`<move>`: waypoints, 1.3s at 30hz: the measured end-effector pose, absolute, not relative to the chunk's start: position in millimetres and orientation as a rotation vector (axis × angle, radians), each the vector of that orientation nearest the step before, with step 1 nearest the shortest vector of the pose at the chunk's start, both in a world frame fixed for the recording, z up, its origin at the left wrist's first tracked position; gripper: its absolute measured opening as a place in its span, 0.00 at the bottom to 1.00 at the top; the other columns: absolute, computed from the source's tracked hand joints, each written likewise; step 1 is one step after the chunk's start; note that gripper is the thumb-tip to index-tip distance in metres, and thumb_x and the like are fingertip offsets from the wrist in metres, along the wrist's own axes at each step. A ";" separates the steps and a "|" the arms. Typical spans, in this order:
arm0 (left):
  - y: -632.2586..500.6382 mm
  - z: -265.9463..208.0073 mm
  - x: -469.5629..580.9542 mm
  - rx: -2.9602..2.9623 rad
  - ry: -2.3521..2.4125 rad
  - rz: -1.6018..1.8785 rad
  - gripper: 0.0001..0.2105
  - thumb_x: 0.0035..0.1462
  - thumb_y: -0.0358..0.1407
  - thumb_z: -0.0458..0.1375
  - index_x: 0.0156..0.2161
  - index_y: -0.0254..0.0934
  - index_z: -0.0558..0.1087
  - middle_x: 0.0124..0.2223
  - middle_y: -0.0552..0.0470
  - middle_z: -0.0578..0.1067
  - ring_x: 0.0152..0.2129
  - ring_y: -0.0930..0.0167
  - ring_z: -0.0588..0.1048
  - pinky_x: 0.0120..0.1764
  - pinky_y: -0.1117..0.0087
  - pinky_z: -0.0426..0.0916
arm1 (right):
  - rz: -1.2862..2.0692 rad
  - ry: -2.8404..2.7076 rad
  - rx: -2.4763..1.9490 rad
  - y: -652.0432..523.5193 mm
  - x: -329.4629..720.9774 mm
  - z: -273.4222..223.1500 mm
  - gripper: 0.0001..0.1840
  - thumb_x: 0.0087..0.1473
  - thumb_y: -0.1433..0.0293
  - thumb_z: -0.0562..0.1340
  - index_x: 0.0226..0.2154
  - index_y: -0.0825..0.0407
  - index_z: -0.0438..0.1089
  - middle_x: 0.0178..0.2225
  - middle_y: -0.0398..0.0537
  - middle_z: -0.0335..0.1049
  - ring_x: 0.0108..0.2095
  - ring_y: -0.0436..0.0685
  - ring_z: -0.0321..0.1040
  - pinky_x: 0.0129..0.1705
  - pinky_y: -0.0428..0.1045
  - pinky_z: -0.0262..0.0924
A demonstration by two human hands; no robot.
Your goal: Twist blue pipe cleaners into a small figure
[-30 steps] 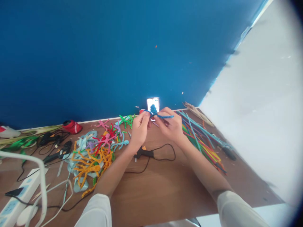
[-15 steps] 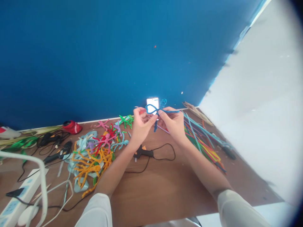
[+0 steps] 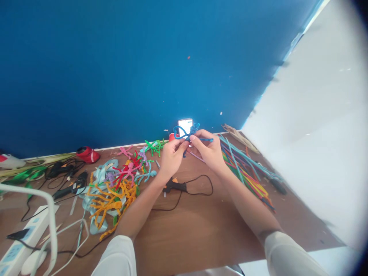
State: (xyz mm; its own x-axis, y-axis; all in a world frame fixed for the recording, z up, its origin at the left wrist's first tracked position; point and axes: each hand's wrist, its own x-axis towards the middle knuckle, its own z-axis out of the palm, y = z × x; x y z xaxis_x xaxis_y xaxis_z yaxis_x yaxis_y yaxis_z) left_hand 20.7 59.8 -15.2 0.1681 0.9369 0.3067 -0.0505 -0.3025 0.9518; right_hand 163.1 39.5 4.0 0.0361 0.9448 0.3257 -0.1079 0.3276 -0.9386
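Note:
Between my hands is a blue pipe-cleaner figure (image 3: 179, 130), with an open loop at its left, a coiled part at the top and a straight end sticking out to the right. My left hand (image 3: 173, 151) pinches its lower part between thumb and fingers. With thumb and forefinger, my right hand (image 3: 206, 145) grips it near the middle crossing. A lit phone (image 3: 185, 124) leans against the wall just behind the figure. Part of a red object (image 3: 172, 137) shows behind my left fingers. Below the hands lies a black glue gun (image 3: 174, 185) with its cord.
Finished-looking pipe-cleaner figures in pink, green and orange (image 3: 110, 205) lie heaped at left with pale blue ribbon (image 3: 99, 226). Loose colored pipe cleaners (image 3: 244, 168) fan out at right. A white power strip (image 3: 25, 234) and white metal frame (image 3: 53, 214) stand front left.
Both hands have shifted slightly with the blue figure, which has moved a little left and turned. Its loop has changed shape, and more of the red object behind shows.

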 end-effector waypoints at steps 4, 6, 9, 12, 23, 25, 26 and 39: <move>59.6 -12.5 19.1 1.433 0.780 1.194 0.19 0.57 0.50 0.64 0.30 0.33 0.76 0.24 0.51 0.75 0.21 0.74 0.71 0.27 0.72 0.66 | 0.955 -1.357 -0.876 42.2 175.1 6.6 0.15 0.53 0.58 0.69 0.28 0.51 0.71 0.25 0.42 0.69 0.23 0.48 0.65 0.25 0.46 0.59; 58.7 -10.8 19.3 1.355 0.726 1.129 0.19 0.54 0.51 0.66 0.30 0.33 0.76 0.23 0.51 0.74 0.20 0.75 0.71 0.26 0.73 0.65 | 1.011 -1.357 -0.849 43.9 181.6 6.7 0.14 0.52 0.59 0.71 0.28 0.51 0.72 0.25 0.42 0.69 0.21 0.47 0.62 0.23 0.46 0.55; 56.0 -7.6 20.0 1.275 0.675 1.046 0.20 0.51 0.50 0.69 0.31 0.33 0.76 0.24 0.52 0.75 0.20 0.76 0.70 0.25 0.74 0.65 | 1.152 -1.334 -0.787 45.9 187.8 6.1 0.12 0.51 0.61 0.72 0.28 0.52 0.74 0.24 0.43 0.69 0.22 0.49 0.63 0.23 0.47 0.55; 54.7 -5.9 21.0 1.267 0.680 1.067 0.20 0.50 0.50 0.69 0.30 0.32 0.76 0.24 0.51 0.75 0.20 0.76 0.71 0.25 0.75 0.65 | 1.175 -1.308 -0.771 46.5 186.6 6.6 0.12 0.51 0.61 0.72 0.27 0.52 0.74 0.23 0.42 0.68 0.21 0.49 0.63 0.23 0.47 0.54; 54.4 -9.5 20.6 1.598 0.833 1.231 0.17 0.61 0.49 0.61 0.37 0.34 0.80 0.31 0.48 0.79 0.25 0.71 0.74 0.30 0.70 0.70 | 1.060 -1.162 -0.816 49.5 167.6 1.6 0.15 0.46 0.60 0.74 0.26 0.52 0.73 0.18 0.37 0.65 0.18 0.46 0.59 0.20 0.44 0.53; 55.1 -10.3 19.7 1.677 0.905 1.253 0.17 0.61 0.49 0.61 0.36 0.34 0.80 0.31 0.48 0.79 0.27 0.70 0.75 0.32 0.69 0.70 | 1.105 -1.126 -0.813 52.7 170.0 -0.2 0.14 0.48 0.60 0.73 0.25 0.52 0.72 0.16 0.35 0.60 0.16 0.44 0.52 0.18 0.43 0.47; 56.2 -11.3 19.0 1.721 0.954 1.290 0.17 0.60 0.49 0.62 0.36 0.34 0.78 0.31 0.49 0.79 0.27 0.70 0.75 0.33 0.69 0.70 | 1.132 -1.103 -0.804 54.2 171.3 -0.7 0.14 0.49 0.61 0.72 0.25 0.52 0.71 0.16 0.34 0.58 0.15 0.43 0.50 0.17 0.43 0.45; 78.6 -9.8 -8.1 2.878 0.781 1.745 0.08 0.64 0.32 0.59 0.48 0.39 0.74 0.47 0.45 0.79 0.45 0.66 0.77 0.46 0.65 0.72 | 1.338 -1.131 -0.775 53.2 168.8 -3.0 0.14 0.53 0.59 0.67 0.27 0.50 0.66 0.20 0.37 0.64 0.19 0.46 0.56 0.22 0.44 0.49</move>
State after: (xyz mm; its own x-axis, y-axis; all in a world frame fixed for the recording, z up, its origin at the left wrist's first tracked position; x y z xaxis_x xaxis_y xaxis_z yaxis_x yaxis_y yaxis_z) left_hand -8.1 78.6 -9.8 0.4023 0.2117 0.8907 0.5234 -0.8514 -0.0341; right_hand 168.8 53.2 -3.0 -0.1186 0.9769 0.1777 -0.3379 0.1285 -0.9324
